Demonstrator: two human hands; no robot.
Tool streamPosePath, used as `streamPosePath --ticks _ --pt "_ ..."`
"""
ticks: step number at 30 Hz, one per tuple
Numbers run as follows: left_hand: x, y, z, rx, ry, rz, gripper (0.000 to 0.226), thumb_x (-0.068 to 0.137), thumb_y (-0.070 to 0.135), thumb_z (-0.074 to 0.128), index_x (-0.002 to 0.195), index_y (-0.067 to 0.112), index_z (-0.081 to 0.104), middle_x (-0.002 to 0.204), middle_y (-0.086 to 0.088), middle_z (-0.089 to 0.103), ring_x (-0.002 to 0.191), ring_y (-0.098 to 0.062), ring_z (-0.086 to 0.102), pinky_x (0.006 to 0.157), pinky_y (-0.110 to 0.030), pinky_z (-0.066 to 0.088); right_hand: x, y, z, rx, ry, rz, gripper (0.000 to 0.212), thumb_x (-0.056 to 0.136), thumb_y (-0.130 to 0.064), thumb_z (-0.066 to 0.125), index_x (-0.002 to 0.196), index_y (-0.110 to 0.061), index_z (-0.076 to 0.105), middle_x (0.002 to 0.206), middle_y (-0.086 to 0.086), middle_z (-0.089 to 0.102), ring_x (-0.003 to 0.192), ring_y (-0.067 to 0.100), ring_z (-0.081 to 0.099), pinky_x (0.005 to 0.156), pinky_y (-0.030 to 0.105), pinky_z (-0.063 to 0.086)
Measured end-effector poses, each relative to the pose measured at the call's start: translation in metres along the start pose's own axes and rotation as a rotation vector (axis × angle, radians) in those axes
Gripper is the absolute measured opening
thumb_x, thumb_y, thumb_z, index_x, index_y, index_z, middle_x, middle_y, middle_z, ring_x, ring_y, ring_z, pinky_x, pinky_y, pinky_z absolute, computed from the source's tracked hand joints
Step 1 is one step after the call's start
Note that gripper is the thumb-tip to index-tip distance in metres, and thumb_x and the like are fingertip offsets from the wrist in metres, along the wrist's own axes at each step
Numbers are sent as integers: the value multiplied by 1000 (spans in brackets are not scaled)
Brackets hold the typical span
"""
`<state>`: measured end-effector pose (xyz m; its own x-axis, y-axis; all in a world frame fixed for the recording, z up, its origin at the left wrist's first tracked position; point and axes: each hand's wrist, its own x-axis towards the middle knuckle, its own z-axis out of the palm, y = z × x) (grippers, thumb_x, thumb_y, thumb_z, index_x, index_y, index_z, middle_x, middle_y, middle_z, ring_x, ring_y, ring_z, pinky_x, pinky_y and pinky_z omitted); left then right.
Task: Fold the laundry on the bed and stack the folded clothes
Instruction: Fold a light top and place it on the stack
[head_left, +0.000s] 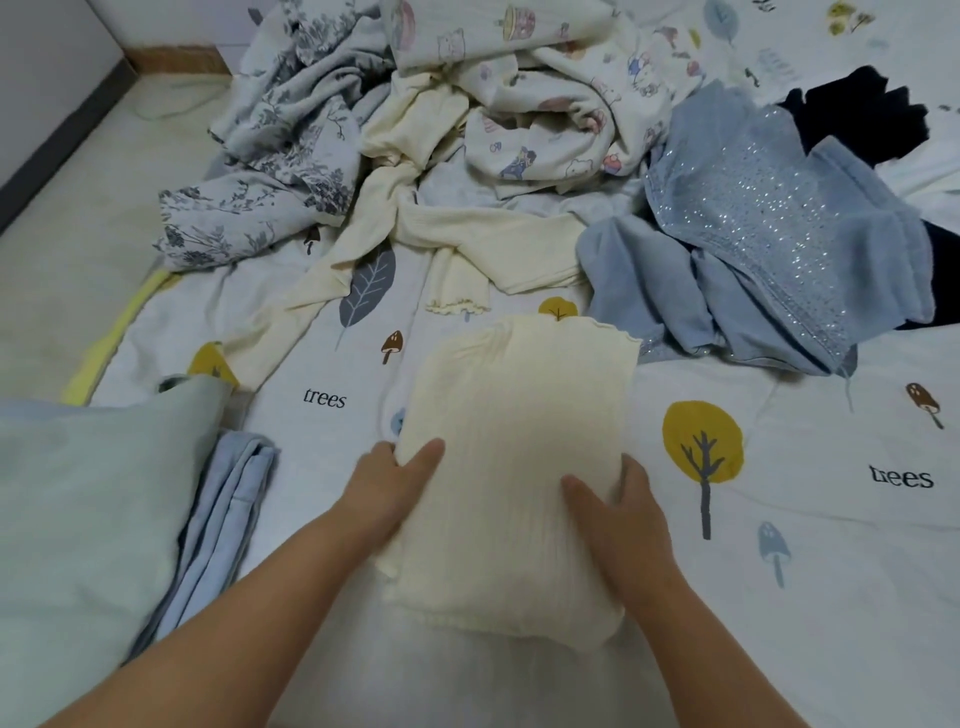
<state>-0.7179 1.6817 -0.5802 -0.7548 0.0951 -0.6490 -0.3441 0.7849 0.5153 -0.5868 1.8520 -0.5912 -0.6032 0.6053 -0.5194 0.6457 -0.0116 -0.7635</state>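
Folded cream garment (519, 467) on bed (779, 597): left hand (395, 483) and right hand (618, 514) gripped its sides, fingers clamped on cloth.

Domestic bedroom. A bed (810, 597) fills most of the view, covered by a white sheet printed with trees, leaves, mushrooms and the word "trees"; a pale green pillow (88, 519) lies at its left edge, and household laundry is heaped across it, including a floral grey cloth (270, 171), a cartoon-print blanket (550, 104) and a sequinned blue garment (769, 218). Beyond the bed's left edge, a pale floor (78, 208) meets a wall with a dark skirting strip (67, 140).
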Motion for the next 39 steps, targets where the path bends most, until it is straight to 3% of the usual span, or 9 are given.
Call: streamPosePath --ticks 2,5,10,15,22,26,30,33,39 --pt "-6 -5 -4 -183 -145 95 44 83 48 62 116 22 50 115 -1 63 96 -16 61 81 -29 48 -5 1 -2 47 -99 6 63 80 -32 69 135 -26 38 123 -6 55 102 14 52 86 30 39" --pt "-10 -8 -7 -270 -234 157 54 78 32 73 122 31 41 106 13 61 92 -4 60 71 -22 49 -13 -2 -5 106 -180 -36 70 76 -22 76 135 -27 37 120 -10 54 106 12 54 83 27 40" --pt "-25 -6 -12 -368 -273 241 57 78 16 73 119 40 44 101 12 67 87 -6 67 69 -21 53 -31 -16 -7 128 -166 -125 65 73 -11 76 124 -33 42 109 -22 56 94 -7 55 69 13 43" --pt "-58 6 -34 -398 -203 333 45 78 7 71 107 34 50 94 5 66 75 -1 66 56 -13 49 -58 -40 -17 145 -165 -204 57 72 -8 75 107 -43 47 101 -26 59 88 -12 57 68 13 44" --pt "-120 16 -94 -554 -125 332 46 77 5 72 110 31 51 104 -2 66 86 -13 67 67 -25 53 -109 -93 -29 192 -213 -319 58 72 -11 76 106 -48 48 96 -28 63 89 -5 60 78 31 50" --pt "-161 13 -130 -646 -72 315 55 77 5 73 122 26 50 112 1 63 99 -15 64 81 -33 52 -147 -123 -27 223 -271 -372 59 74 -9 75 115 -42 47 101 -23 63 89 -9 59 75 23 48" --pt "-197 -9 -166 -709 -10 303 58 63 13 80 113 29 54 112 2 63 98 -16 64 80 -34 52 -185 -143 -9 243 -337 -405 68 75 -10 74 128 -38 42 111 -23 59 97 -7 57 76 19 46" --pt "-213 -33 -194 -723 34 262 61 56 21 76 113 29 54 113 1 63 99 -19 64 81 -37 53 -208 -153 16 256 -397 -410 69 74 -7 74 127 -37 41 109 -21 60 98 -4 57 81 24 47" --pt "-212 -83 -251 -763 79 201 60 54 16 74 111 23 56 113 -5 64 100 -24 64 80 -39 52 -237 -164 88 254 -437 -408 64 74 -9 75 120 -38 41 100 -27 58 86 -13 56 67 9 43"
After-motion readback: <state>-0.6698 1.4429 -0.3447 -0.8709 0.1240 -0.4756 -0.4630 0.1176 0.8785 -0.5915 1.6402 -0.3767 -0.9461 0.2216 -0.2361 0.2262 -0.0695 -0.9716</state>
